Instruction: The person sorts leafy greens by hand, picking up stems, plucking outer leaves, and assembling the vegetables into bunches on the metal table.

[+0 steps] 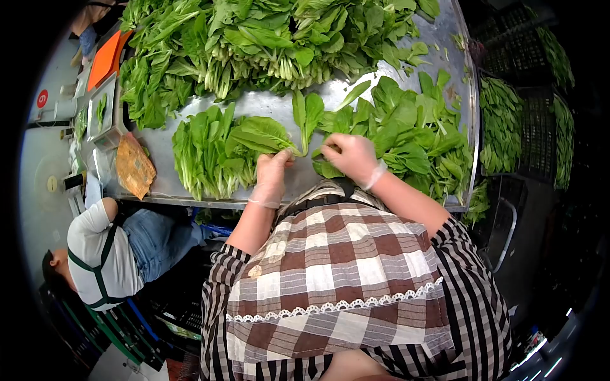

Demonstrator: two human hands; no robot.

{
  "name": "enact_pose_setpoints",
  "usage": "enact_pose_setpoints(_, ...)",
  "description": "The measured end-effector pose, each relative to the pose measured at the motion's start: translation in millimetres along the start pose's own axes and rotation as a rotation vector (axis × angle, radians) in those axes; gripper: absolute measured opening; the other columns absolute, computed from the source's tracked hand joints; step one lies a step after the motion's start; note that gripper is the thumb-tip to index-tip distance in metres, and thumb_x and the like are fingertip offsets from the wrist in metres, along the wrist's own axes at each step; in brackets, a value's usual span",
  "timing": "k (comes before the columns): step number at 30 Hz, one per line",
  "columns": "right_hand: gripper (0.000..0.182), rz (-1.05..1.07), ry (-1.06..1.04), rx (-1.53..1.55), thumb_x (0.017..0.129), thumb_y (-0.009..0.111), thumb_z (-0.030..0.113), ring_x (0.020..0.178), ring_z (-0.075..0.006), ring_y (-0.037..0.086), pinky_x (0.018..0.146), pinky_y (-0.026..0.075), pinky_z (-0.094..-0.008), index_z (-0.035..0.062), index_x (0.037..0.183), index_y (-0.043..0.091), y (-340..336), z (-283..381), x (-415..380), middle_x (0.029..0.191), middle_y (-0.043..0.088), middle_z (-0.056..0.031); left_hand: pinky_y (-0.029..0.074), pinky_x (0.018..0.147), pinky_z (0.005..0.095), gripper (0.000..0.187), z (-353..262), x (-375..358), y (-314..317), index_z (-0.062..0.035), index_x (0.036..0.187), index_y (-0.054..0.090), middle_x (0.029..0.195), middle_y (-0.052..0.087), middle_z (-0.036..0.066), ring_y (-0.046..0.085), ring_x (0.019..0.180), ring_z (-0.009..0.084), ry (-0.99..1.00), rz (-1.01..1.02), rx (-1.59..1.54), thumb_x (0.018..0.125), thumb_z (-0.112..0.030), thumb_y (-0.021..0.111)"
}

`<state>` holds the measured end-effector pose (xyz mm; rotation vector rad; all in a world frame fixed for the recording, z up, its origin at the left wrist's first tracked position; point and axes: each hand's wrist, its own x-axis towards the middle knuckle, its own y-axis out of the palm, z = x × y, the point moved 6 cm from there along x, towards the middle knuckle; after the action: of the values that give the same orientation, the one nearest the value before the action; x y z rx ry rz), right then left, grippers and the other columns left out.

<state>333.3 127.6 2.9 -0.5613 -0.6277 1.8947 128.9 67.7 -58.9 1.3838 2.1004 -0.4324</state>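
Note:
My left hand (273,173), in a thin see-through glove, is closed on the stem end of a leafy green (307,114). Its leaves spread upward and to the left above the metal table (203,101). To the right, my gloved right hand (353,159) has its fingers pinched together, close to the stem; whatever lies between them is too small to make out. Beside my left hand lies a neat bunch of greens (203,152) with pale stems toward me. A looser pile of greens (413,127) spreads behind and right of my right hand.
A large heap of greens (254,44) covers the table's far side. At the left stand a scale (105,111), an orange tray (108,60) and a brown flat piece (133,166). Another person (105,254) is at lower left. Crates of greens (502,124) stand at right.

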Motion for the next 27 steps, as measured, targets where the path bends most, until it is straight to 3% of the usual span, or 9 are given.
enact_pose_setpoints(2, 0.026, 0.134, 0.058, -0.148, 0.085, 0.066, 0.035, 0.065, -0.0271, 0.069, 0.065, 0.055, -0.038, 0.0102, 0.085, 0.075, 17, 4, 19, 0.071, 0.071, -0.0107, 0.048, 0.064, 0.0281, 0.012, 6, 10, -8, -0.0017, 0.09, 0.068, 0.083, 0.068, 0.005, 0.06, 0.069, 0.0138, -0.014, -0.039, 0.045, 0.082, -0.011, 0.07)
enact_pose_setpoints(3, 0.034, 0.247, 0.145, -0.08, 0.085, 0.064, 0.041, 0.071, -0.0297, 0.07, 0.071, 0.055, -0.0397, 0.0094, 0.086, 0.075, 41, -16, 27, 0.074, 0.071, -0.0119, 0.048, 0.063, 0.0275, 0.013, 9, 14, -8, -0.0018, 0.09, 0.068, 0.083, 0.068, 0.005, 0.06, 0.069, 0.0135, -0.037, -0.038, 0.057, 0.082, -0.011, 0.07)
enact_pose_setpoints(6, 0.033, 0.464, 0.366, 0.104, 0.083, 0.066, 0.039, 0.075, -0.0302, 0.07, 0.072, 0.054, -0.0402, 0.0079, 0.09, 0.074, 72, -33, 34, 0.081, 0.072, -0.0141, 0.047, 0.062, 0.0257, 0.013, 18, 19, -2, -0.0019, 0.087, 0.069, 0.082, 0.068, 0.005, 0.06, 0.067, 0.0124, -0.125, -0.01, 0.068, 0.081, -0.013, 0.072)
enact_pose_setpoints(9, 0.027, 0.272, 0.196, 0.063, 0.085, 0.069, 0.027, 0.067, -0.0228, 0.068, 0.065, 0.053, -0.0341, 0.0042, 0.098, 0.071, 72, -23, 32, 0.073, 0.07, -0.0109, 0.047, 0.061, 0.0247, 0.015, 26, 19, 8, -0.0026, 0.089, 0.069, 0.082, 0.068, 0.005, 0.06, 0.067, 0.0124, -0.217, 0.094, 0.04, 0.081, -0.014, 0.074)
enact_pose_setpoints(15, 0.023, 0.128, -0.013, 0.19, 0.081, 0.072, 0.021, 0.074, -0.0265, 0.067, 0.069, 0.052, -0.0365, 0.0067, 0.098, 0.068, 41, 4, 16, 0.08, 0.069, -0.009, 0.048, 0.07, 0.026, 0.012, 24, 12, 19, -0.0033, 0.095, 0.068, 0.084, 0.068, 0.004, 0.062, 0.076, 0.0128, -0.186, 0.144, -0.253, 0.087, -0.012, 0.07)
enact_pose_setpoints(18, 0.025, 0.119, 0.12, 0.391, 0.08, 0.072, 0.02, 0.075, -0.0268, 0.066, 0.067, 0.052, -0.0367, 0.0072, 0.101, 0.067, 41, -3, 10, 0.083, 0.069, -0.0079, 0.049, 0.075, 0.0293, 0.011, 8, 2, 28, -0.001, 0.097, 0.067, 0.088, 0.068, 0.006, 0.062, 0.08, 0.0148, -0.167, 0.232, -0.293, 0.088, -0.007, 0.067)
enact_pose_setpoints(21, 0.03, 0.184, 0.011, 0.307, 0.079, 0.074, 0.023, 0.082, -0.027, 0.065, 0.072, 0.051, -0.0375, 0.008, 0.105, 0.066, 34, -5, 14, 0.087, 0.068, -0.0086, 0.049, 0.081, 0.0321, 0.022, 1, -1, 31, 0.0006, 0.109, 0.064, 0.101, 0.067, 0.008, 0.062, 0.088, 0.0166, -0.128, 0.332, -0.372, 0.088, -0.004, 0.064)
enact_pose_setpoints(24, 0.036, -0.048, -0.326, -0.098, 0.077, 0.076, 0.027, 0.089, -0.0283, 0.064, 0.079, 0.05, -0.0385, 0.0083, 0.107, 0.067, 12, -2, 26, 0.093, 0.066, -0.0105, 0.049, 0.086, 0.0332, 0.036, -6, -6, 33, -0.0009, 0.122, 0.057, 0.113, 0.064, 0.008, 0.061, 0.094, 0.0175, -0.074, 0.359, -0.425, 0.087, -0.002, 0.064)
enact_pose_setpoints(27, 0.042, 0.034, -0.171, -0.378, 0.076, 0.076, 0.034, 0.096, -0.0301, 0.063, 0.083, 0.049, -0.0408, 0.0091, 0.109, 0.067, 1, -18, 37, 0.099, 0.065, -0.0116, 0.05, 0.088, 0.0346, 0.047, -5, -9, 33, -0.0043, 0.13, 0.052, 0.119, 0.062, 0.007, 0.061, 0.098, 0.018, -0.105, 0.361, -0.388, 0.086, 0.0, 0.064)
